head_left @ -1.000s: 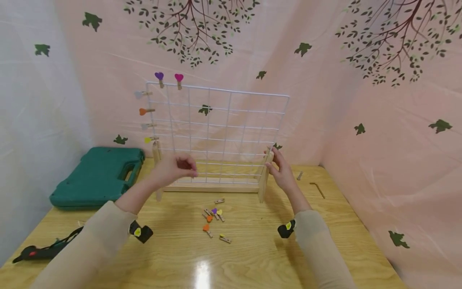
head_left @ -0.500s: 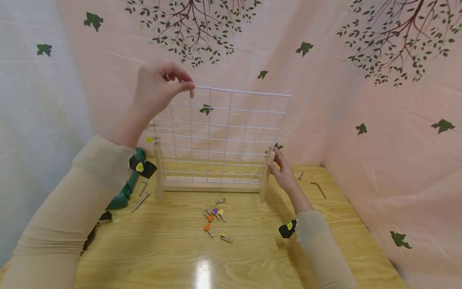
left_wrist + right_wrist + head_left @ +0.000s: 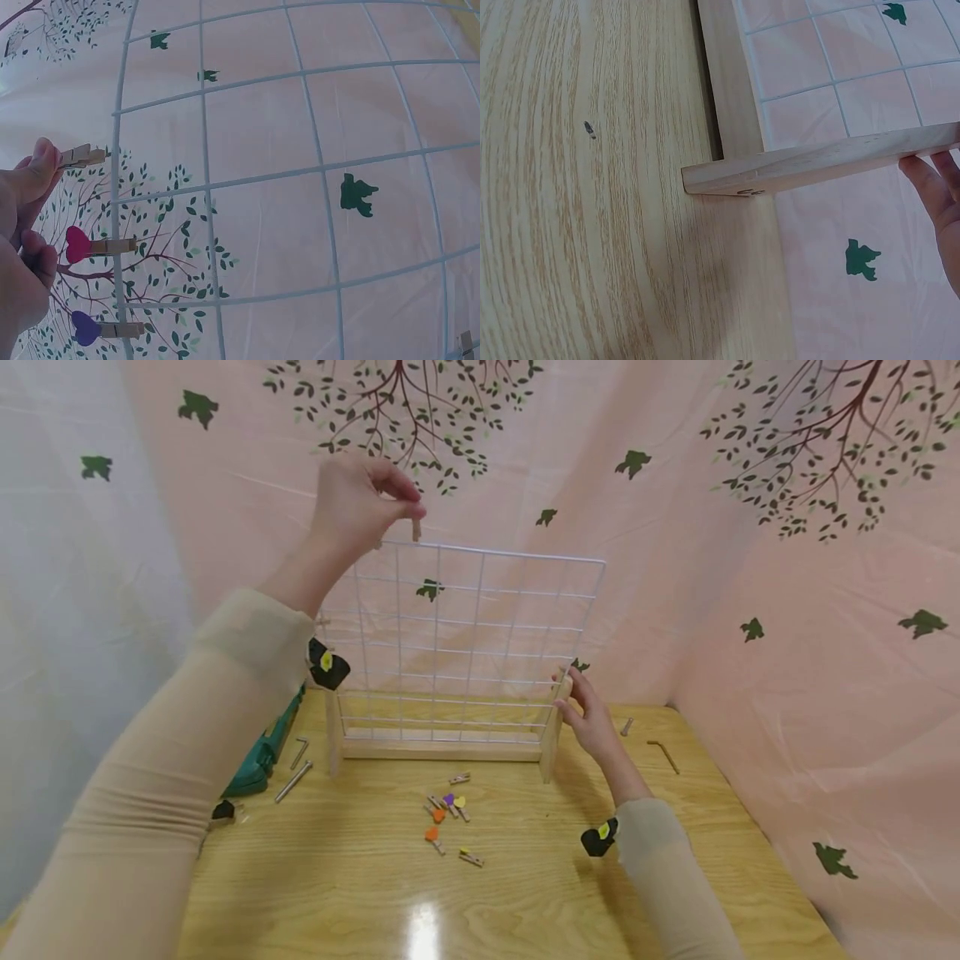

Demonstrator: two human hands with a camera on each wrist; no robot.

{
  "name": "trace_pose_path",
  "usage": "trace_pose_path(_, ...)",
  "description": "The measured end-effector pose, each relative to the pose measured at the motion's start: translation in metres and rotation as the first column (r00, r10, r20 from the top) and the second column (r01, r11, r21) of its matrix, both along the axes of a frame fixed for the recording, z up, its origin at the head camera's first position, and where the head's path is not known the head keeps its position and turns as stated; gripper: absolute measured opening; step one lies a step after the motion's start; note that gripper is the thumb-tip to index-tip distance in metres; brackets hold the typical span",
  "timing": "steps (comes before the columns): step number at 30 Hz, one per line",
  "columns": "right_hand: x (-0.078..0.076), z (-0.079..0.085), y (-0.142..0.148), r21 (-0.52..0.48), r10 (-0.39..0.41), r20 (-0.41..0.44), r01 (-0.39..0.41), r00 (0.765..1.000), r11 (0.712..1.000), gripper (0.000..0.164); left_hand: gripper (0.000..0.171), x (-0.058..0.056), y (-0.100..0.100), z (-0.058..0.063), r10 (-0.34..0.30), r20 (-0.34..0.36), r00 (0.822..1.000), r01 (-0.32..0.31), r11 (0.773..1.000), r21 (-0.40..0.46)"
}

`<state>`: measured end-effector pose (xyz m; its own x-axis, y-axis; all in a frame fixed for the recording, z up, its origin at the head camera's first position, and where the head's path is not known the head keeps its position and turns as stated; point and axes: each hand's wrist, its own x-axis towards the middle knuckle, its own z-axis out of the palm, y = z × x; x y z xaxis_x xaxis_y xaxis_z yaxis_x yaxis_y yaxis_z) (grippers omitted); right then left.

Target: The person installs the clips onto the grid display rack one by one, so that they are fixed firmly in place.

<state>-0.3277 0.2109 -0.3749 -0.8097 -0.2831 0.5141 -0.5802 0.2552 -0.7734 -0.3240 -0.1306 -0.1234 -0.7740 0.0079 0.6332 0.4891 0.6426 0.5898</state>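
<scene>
Left hand (image 3: pixel 360 502) has risen, pinching my clothespin (image 3: pixel 81 156) beside the wire grid's top edge (image 3: pixel 525 555) (looks unclipped, so likely unfinished); my right hand (image 3: pixel 588 722) still grips the wooden post (image 3: pixel 817 161).

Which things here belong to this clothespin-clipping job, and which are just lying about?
Likely for the job: clothespin in the left hand; wire grid; wooden stand, gripped by the right hand; loose clothespins.
Probably lying about: green case; hex keys; bolts.

Tbl (image 3: pixel 360 893) holds pegs (image 3: pixel 448 799), rack (image 3: pixel 442 750), case (image 3: pixel 257 767) & bolts (image 3: pixel 293 782).
</scene>
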Motion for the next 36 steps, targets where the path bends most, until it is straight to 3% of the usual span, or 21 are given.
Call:
trace_pose_path(3, 0.000, -0.001, 0.000, -0.003, 0.002, 0.002, -0.002, 1.000, 1.000, 0.056, 0.024, -0.003, 0.005, -0.004, 0.021, -0.022, 1.000, -0.022, 0.997, -0.067)
trace_pose_path(14, -0.001, -0.001, 0.002, 0.011, 0.000, -0.021, 0.001, 1.000, 1.000, 0.056, 0.030, -0.007, 0.005, -0.019, 0.049, -0.051, 0.997, -0.058, 0.980, -0.191)
trace_pose_path(19, -0.002, -0.001, 0.003, 0.012, -0.004, -0.028, 0.005, 1.000, 1.000, 0.055, 0.036, 0.005, 0.006, -0.019, 0.031, -0.039, 0.999, -0.037, 0.986, -0.165)
trace_pose_path(23, -0.002, -0.001, 0.003, 0.011, -0.009, -0.029, 0.010, 1.000, 1.000, 0.054, 0.035, 0.020, 0.008, -0.028, -0.049, -0.115, 0.992, 0.029, 0.984, -0.175)
trace_pose_path(28, -0.002, -0.001, 0.002, -0.002, -0.005, -0.011, 0.005, 1.000, 1.000, 0.054, 0.034, 0.034, 0.016, -0.061, -0.230, -0.151, 0.962, 0.183, 0.944, -0.275)
trace_pose_path(32, -0.001, 0.000, 0.001, -0.010, -0.003, -0.003, 0.003, 1.000, 1.000, 0.055, 0.035, 0.043, 0.023, -0.103, -0.338, -0.045, 0.940, 0.307, 0.898, -0.316)
trace_pose_path(36, -0.001, -0.001, -0.001, -0.008, 0.006, -0.014, -0.006, 1.000, 1.000, 0.056, 0.037, 0.053, 0.028, -0.157, -0.394, 0.076, 0.916, 0.398, 0.868, -0.298)
